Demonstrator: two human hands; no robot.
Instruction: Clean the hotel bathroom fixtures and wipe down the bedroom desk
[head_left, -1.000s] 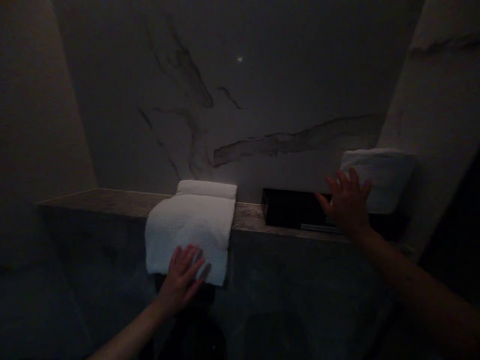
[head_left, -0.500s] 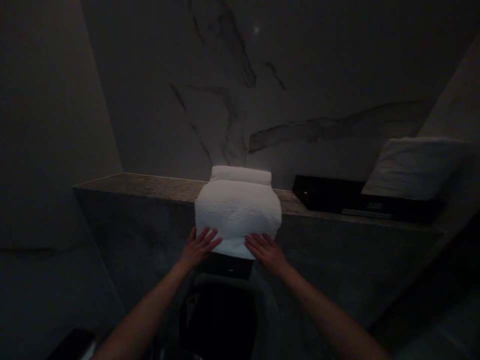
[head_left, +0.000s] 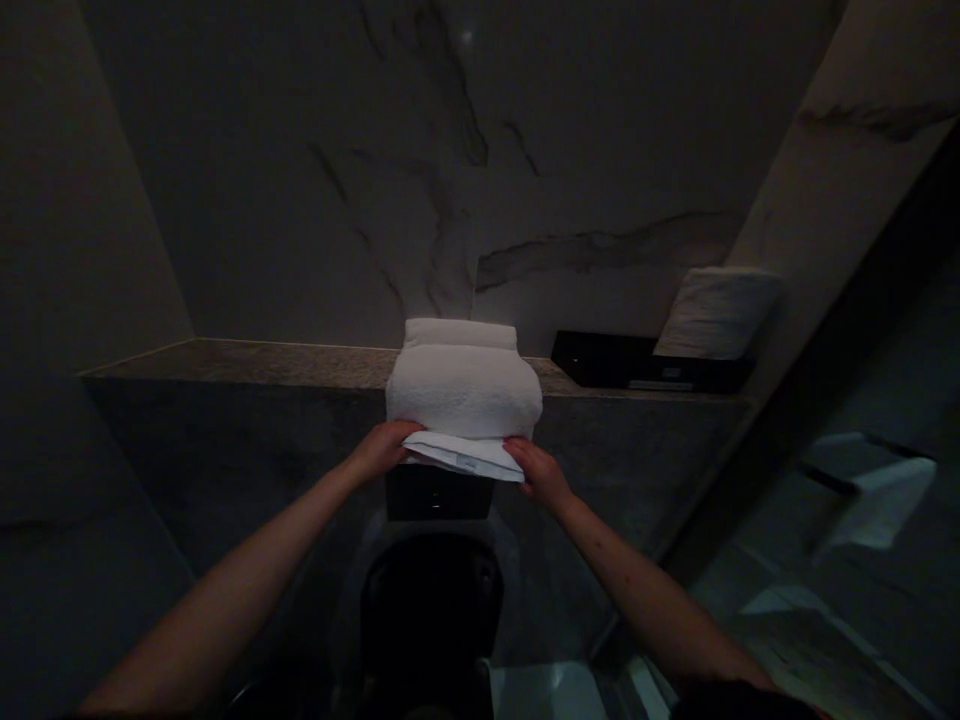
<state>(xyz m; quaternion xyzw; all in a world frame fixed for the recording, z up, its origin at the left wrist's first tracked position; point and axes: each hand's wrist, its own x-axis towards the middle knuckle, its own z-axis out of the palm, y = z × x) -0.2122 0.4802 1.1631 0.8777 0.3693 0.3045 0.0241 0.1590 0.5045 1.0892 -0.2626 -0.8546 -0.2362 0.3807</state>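
Both hands, left hand [head_left: 384, 450] and right hand [head_left: 536, 468], went from lying flat on white towel [head_left: 463, 392] to gripping its hanging edge, folded up at ledge [head_left: 247, 362] front.

White terry-cloth towel [head_left: 463, 400]: matt, nubbly pile, folded over the front edge of the ledge [head_left: 247, 362]. Ledge top: speckled stone, low sheen. Rear wall [head_left: 525, 190]: smooth veined marble, faintly glossy. Black box [head_left: 607, 360] at right end of ledge: smooth, hard, slightly glossy. Second folded cloth [head_left: 716, 312] on it: matt, woven.
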